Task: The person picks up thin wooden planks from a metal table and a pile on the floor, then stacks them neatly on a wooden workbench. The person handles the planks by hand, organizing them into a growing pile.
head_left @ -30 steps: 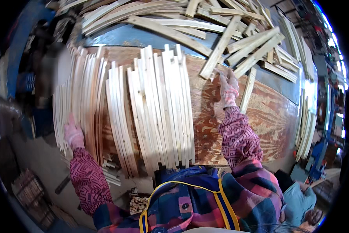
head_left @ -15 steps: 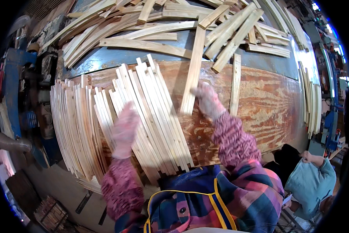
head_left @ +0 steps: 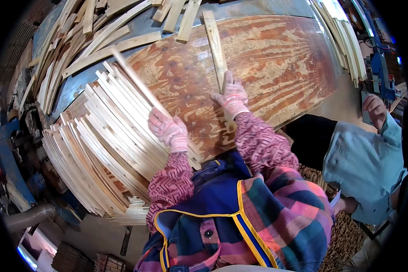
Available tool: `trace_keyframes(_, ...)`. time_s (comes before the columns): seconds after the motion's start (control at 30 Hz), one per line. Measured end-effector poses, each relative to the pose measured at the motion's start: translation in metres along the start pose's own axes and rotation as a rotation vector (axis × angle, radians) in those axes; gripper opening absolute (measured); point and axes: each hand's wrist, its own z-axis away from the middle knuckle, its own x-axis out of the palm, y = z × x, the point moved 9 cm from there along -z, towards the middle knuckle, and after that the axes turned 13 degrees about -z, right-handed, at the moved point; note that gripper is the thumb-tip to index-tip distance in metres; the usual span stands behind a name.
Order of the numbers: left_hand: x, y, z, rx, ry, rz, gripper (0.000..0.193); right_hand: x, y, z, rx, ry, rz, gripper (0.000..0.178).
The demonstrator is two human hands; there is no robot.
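Observation:
My left hand (head_left: 168, 130), in a pale pink glove, is closed on a wooden strip (head_left: 136, 78) at the right side of a slanted row of strips (head_left: 115, 120). This strip is blurred by motion, and its lower part is partly hidden by the hand. My right hand (head_left: 233, 97), gloved alike, grips another wooden strip (head_left: 214, 43) near its close end, thumb on the left side and fingers on the right. That strip points away from me across the brown, worn plywood board (head_left: 267, 68).
Loose wooden strips (head_left: 117, 49) lie piled at the far left, on a blue-grey surface. More strips (head_left: 344, 43) are stacked at the far right. Close on my right stands a person in a light teal top (head_left: 365, 167). Machinery (head_left: 13, 158) lines the left side.
The view has turned rightward. The strip near my right hand before now seems to be at the row under my left hand. My right hand has taken hold of another strip on the board.

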Motion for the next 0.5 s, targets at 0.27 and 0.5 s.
trace_keyframes(0.27, -0.013, -0.029, -0.007, 0.201, -0.074, 0.149, 0.082, 0.015, 0.032, 0.015, 0.147, -0.537, -1.670, 0.048)
trace_keyframes(0.5, -0.044, -0.063, 0.018, 0.229, 0.003, 0.201, 0.074, -0.004, -0.014, 0.030, 0.004, -0.673, -1.734, 0.055)
